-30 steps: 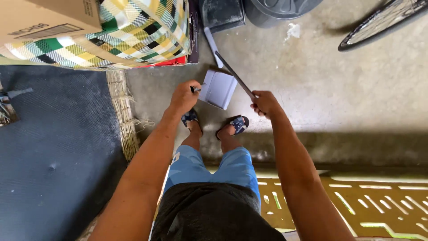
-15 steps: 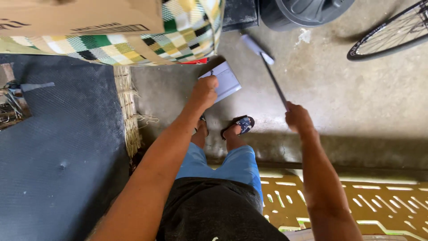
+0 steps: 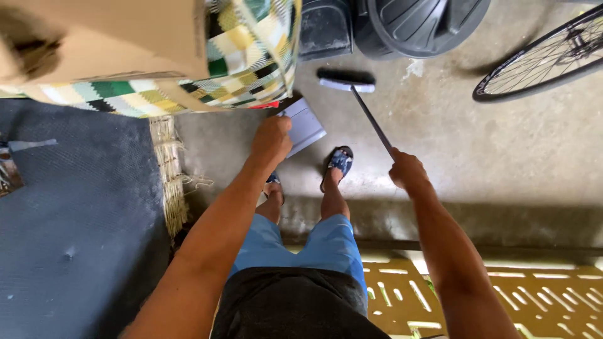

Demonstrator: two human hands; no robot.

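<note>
Gripping a light, stiff dustpan (image 3: pixel 304 125) in the closed left hand (image 3: pixel 271 141), the right hand (image 3: pixel 407 171) clasps the rigid, slim broom (image 3: pixel 367 113) low on its handle.

Smooth pale plastic is showing on the dustpan (image 3: pixel 303 125), matt rough concrete on the floor (image 3: pixel 477 144), and woven straw on the mat (image 3: pixel 166 169).

head view | looks steeply down – over legs, floor (image 3: pixel 477 144) | close

Even, soft daylight; the floor (image 3: pixel 490 144) is brightest toward 3 o'clock. Dim shadow lies under the step at 6 o'clock. The box (image 3: pixel 100 37) at 11 o'clock is blurred, edges bowed.
</note>
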